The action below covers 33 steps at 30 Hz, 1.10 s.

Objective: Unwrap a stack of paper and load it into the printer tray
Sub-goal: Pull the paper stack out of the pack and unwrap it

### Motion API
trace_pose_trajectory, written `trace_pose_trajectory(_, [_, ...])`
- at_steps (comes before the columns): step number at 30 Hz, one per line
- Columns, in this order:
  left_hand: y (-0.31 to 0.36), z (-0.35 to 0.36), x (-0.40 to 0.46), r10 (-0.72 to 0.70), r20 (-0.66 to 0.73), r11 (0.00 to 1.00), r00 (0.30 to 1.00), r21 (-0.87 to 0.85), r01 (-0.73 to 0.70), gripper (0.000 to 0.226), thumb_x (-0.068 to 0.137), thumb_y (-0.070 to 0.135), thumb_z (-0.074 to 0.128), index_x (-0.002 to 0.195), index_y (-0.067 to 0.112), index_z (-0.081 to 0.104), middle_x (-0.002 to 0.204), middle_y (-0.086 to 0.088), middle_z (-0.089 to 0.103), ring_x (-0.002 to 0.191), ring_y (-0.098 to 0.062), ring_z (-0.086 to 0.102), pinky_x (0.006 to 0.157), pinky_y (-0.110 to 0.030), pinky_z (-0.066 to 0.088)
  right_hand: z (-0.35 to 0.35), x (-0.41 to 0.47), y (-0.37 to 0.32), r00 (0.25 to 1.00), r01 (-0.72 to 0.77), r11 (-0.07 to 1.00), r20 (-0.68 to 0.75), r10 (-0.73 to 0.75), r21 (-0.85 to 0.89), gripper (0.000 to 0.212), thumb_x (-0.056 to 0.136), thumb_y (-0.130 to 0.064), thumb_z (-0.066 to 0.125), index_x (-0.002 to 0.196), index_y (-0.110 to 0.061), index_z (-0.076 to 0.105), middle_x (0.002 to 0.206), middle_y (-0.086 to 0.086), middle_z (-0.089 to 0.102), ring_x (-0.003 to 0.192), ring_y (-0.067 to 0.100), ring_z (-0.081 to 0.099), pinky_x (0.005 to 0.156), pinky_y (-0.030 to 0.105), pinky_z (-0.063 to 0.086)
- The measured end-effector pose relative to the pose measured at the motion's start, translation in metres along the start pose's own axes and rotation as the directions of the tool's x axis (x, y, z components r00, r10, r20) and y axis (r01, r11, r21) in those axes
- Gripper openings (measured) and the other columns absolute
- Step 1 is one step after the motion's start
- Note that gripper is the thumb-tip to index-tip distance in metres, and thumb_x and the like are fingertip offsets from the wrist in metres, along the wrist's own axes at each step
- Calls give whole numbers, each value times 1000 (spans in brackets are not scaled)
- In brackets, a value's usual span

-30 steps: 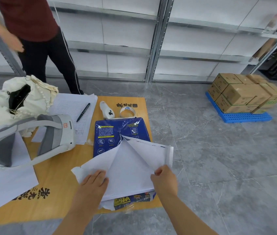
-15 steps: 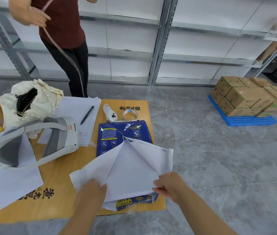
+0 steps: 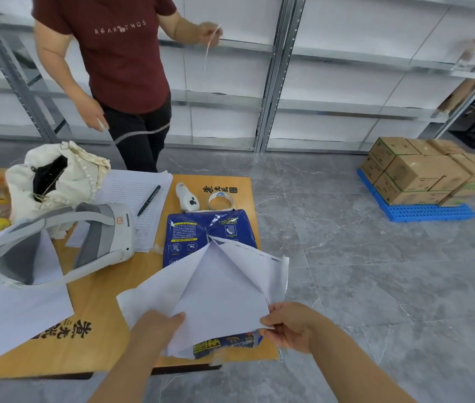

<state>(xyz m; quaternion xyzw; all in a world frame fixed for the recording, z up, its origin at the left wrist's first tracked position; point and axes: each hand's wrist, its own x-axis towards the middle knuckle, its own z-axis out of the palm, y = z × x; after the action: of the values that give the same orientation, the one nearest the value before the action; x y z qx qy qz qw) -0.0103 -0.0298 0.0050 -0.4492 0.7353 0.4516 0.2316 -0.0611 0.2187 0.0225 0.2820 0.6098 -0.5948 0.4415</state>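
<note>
A ream of paper in a blue wrapper point(image 3: 201, 231) lies on the right end of the wooden table point(image 3: 96, 289). Its wrapper is torn open at the near end, and white inner flaps point(image 3: 219, 289) fold out over the pack. My left hand point(image 3: 155, 330) presses on the left flap near the pack's near end. My right hand point(image 3: 288, 324) pinches the right flap's near corner between thumb and fingers. The paper stack itself is hidden under the flaps. No printer is in view.
A white headset point(image 3: 96, 237), loose white sheets point(image 3: 12, 309), a lined pad with a pen point(image 3: 149, 196), a controller point(image 3: 187, 197), a tape roll point(image 3: 221, 200) and a cloth bag point(image 3: 58, 175) share the table. A person point(image 3: 120, 68) stands behind it. Cardboard boxes point(image 3: 422, 173) sit on a blue pallet.
My right hand slid to the flap's near right corner and closed on it. My left hand shifted slightly nearer on the left flap. The person behind the table stepped to the right.
</note>
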Motion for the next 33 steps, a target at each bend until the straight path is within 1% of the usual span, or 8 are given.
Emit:
trace_pose_trajectory(3, [-6,-1,0,-25,5,993,1000,-116,25,34,89,37,59,79,5,51,98,-18,54,95,-33,55,84,-40,53,-3,1,-1,1000,-10,1000,5,10,27,14,85,12,56,92,1,61,83,19,68,50,18,69,44,23,57])
trace_pose_trajectory(7, [-11,-9,-9,-112,234,850,966,-481,215,25,86,16,67,99,-1,54,97,-20,55,82,-33,55,57,-35,51,-6,2,-3,999,-34,995,8,34,91,15,83,15,56,80,1,60,74,17,66,44,21,67,40,23,56])
trace_pose_trajectory(11, [-16,-9,-4,-97,117,879,988,-455,140,26,83,14,70,95,-2,53,80,-15,56,61,-22,55,43,-26,46,-5,1,-7,998,-57,997,7,57,46,13,82,11,58,78,-1,59,75,17,65,45,21,67,39,24,55])
trace_pose_trajectory(17, [-13,0,5,-129,111,821,985,-546,169,23,85,-6,63,101,-9,47,82,-18,50,68,-29,53,31,-25,50,11,11,-14,997,11,998,-73,-15,-62,19,87,4,54,104,-3,51,90,12,64,75,23,64,39,26,54])
trace_pose_trajectory(20, [-11,4,10,-153,68,810,986,-563,164,27,84,-6,64,104,-7,46,103,-23,50,78,-34,56,49,-36,56,20,18,-17,984,45,991,-163,-66,-128,13,88,3,54,99,-3,50,106,16,56,97,32,57,43,33,50])
trace_pose_trajectory(23, [-15,7,9,-137,8,862,991,-491,123,28,84,-5,64,105,-4,45,111,-23,49,109,-42,56,76,-44,54,23,19,-16,978,54,994,-198,-71,-92,20,87,7,52,72,-6,48,88,13,48,96,34,49,46,34,48])
trace_pose_trajectory(27, [-25,5,0,-90,43,890,995,-446,100,36,83,-6,64,116,-9,48,119,-25,54,100,-37,56,63,-40,53,20,20,-6,969,100,987,-213,-125,-125,25,87,8,47,68,-8,44,76,10,43,78,28,49,39,28,45])
trace_pose_trajectory(33, [-42,-5,-24,-13,122,890,992,-451,67,21,86,-7,58,106,-5,56,112,-22,59,104,-38,57,65,-39,53,19,2,22,957,118,970,-236,-169,-213,6,73,3,51,74,-3,51,80,13,49,81,29,47,63,32,42])
